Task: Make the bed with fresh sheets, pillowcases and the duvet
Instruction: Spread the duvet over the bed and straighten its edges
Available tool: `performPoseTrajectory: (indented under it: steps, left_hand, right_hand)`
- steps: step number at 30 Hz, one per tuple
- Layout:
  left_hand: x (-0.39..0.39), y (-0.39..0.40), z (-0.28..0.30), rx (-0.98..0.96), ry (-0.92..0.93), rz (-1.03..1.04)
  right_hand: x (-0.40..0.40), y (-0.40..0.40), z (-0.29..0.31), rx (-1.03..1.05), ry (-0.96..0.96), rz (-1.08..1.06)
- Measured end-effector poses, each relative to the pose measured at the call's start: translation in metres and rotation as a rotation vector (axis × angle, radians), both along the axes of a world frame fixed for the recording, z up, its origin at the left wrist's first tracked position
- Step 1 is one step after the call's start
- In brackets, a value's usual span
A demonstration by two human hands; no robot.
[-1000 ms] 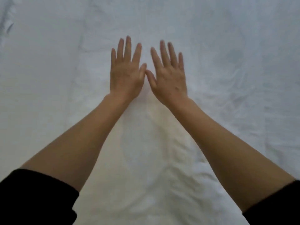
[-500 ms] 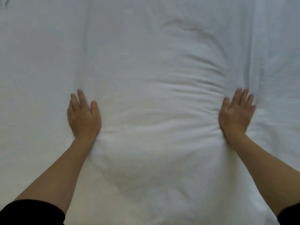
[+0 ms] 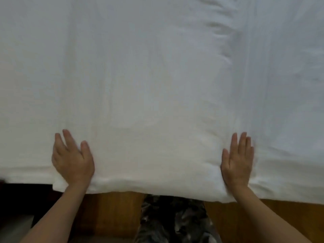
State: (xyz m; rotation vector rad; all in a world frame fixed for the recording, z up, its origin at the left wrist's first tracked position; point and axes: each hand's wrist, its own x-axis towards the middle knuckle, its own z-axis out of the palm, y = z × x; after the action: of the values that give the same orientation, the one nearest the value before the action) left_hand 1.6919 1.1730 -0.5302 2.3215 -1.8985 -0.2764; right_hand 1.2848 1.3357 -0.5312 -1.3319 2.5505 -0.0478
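Note:
A white duvet (image 3: 157, 85) covers the bed and fills most of the view. Its near edge hangs over the bed side. My left hand (image 3: 71, 158) lies flat on the duvet close to that edge, fingers straight and slightly spread. My right hand (image 3: 237, 162) lies flat on the duvet further right, fingers straight and together. Both palms press on the cloth and hold nothing. Small wrinkles run across the duvet at the upper right (image 3: 219, 32).
Below the duvet's edge a wooden floor (image 3: 108, 213) shows. My patterned trouser legs (image 3: 173, 220) stand between my arms. A dark bed side (image 3: 22, 193) shows at the lower left, with a pale object (image 3: 14, 227) in the corner.
Both hands started together far out on the duvet, swept apart, then slid back toward me to the near edge. The wrinkles between them have flattened.

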Motion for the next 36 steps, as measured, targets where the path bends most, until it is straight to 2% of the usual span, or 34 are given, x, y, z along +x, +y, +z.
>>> performPoseTrajectory:
  steps: [5, 10, 13, 16, 21, 24, 27, 31, 36]
  left_hand:
    - [0.040, 0.058, -0.002, 0.044, 0.030, -0.065]
    - [0.031, 0.051, 0.012, 0.064, 0.109, 0.082]
    - [0.007, 0.049, 0.025, 0.026, 0.142, 0.124]
    - [-0.039, 0.047, 0.039, -0.032, 0.195, -0.010]
    - [-0.169, 0.070, 0.058, -0.046, 0.160, -0.395]
    - [-0.280, 0.082, 0.058, -0.110, 0.123, -0.622]
    - [-0.405, 0.100, 0.032, -0.057, 0.062, -0.732]
    - [-0.549, 0.171, -0.001, 0.071, -0.003, -0.679]
    - [-0.698, 0.280, 0.006, 0.149, 0.088, -0.892]
  right_hand:
    - [0.035, 0.057, 0.002, 0.006, -0.042, -0.027]
    - [0.034, 0.056, 0.019, -0.011, -0.084, -0.036]
    - [0.035, 0.048, 0.027, -0.159, -0.072, -0.086]
    - [0.032, 0.028, 0.033, -0.285, -0.007, -0.016]
    - [-0.013, -0.032, 0.036, -0.281, 0.040, 0.052]
    - [-0.070, -0.053, 0.034, -0.198, 0.011, 0.106]
    - [-0.159, -0.028, 0.016, -0.062, -0.035, 0.213]
    - [-0.307, 0.069, 0.000, -0.074, 0.022, 0.212]
    - [-0.499, 0.206, 0.012, 0.042, 0.075, -0.033]
